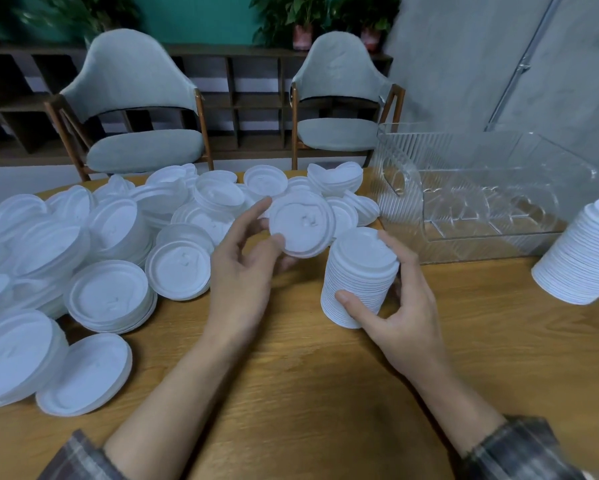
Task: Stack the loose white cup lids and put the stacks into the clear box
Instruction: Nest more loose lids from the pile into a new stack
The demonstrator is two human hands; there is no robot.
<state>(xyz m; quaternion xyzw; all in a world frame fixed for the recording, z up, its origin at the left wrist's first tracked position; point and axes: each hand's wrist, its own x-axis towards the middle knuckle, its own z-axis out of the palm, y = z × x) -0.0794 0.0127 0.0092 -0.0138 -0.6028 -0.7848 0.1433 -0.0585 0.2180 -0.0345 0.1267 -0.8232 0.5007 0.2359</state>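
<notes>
The left hand (246,258) pinches a single white lid (299,225) by its rim, just beside the tall lid stack (358,271) that the right hand (405,317) grips near the worktop's (291,375) middle. The stack leans; a lid seated off-centre could jam or tip it. The loose lids (111,237) heaped towards the left edge may slide. The clear box (498,230) waits at the far right corner.

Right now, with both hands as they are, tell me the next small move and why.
Probably lower the single lid onto the stack. The left hand pinches that lid just above and left of the stack's top, while the right hand grips the stack standing on the table, its top bare.
</notes>
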